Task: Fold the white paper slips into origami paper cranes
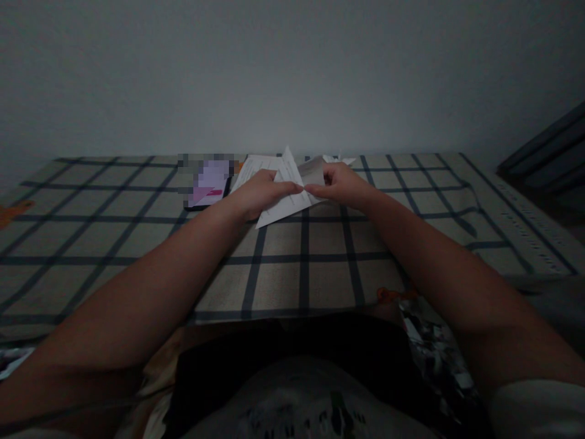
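Observation:
A printed sheet of paper (287, 206), partly folded, is held up just above the table between both hands. My left hand (262, 190) is closed on its left part, with the thumb lying across the paper toward the middle. From the other side my right hand (342, 185) pinches the sheet, its thumb tip close to the left thumb. One pointed corner of the paper stands up between the hands. Another printed paper (259, 163) lies behind my left hand, and a small white folded piece (347, 161) shows behind my right hand.
A phone (210, 183) with a lit, blurred screen lies left of the hands. The checked tablecloth (278, 283) covers the table, which meets a plain wall (292, 73) at the back. An orange print (16, 212) marks the cloth at far left.

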The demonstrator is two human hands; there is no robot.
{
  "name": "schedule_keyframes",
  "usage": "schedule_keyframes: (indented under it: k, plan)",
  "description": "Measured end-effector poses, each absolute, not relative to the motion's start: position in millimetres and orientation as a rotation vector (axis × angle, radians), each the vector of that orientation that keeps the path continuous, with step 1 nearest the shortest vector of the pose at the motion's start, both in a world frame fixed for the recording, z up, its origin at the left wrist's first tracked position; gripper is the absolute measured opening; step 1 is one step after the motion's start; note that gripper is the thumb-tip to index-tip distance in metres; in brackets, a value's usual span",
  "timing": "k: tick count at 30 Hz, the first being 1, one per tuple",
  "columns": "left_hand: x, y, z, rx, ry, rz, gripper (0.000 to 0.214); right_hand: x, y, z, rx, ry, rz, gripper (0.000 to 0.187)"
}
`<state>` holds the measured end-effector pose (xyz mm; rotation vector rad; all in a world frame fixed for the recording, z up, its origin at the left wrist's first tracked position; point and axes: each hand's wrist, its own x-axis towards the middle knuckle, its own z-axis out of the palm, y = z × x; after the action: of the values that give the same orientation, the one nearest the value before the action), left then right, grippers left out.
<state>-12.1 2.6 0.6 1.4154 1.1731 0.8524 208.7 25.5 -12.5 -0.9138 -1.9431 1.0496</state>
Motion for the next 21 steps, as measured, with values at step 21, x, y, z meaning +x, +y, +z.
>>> schedule_keyframes:
  k: [21]
  plan:
    - [-10.8,1.4,4.7,1.38,1.185,0.856,0.03,214.1,25.6,-10.3,-1.007,-1.894,1.204,0.022]
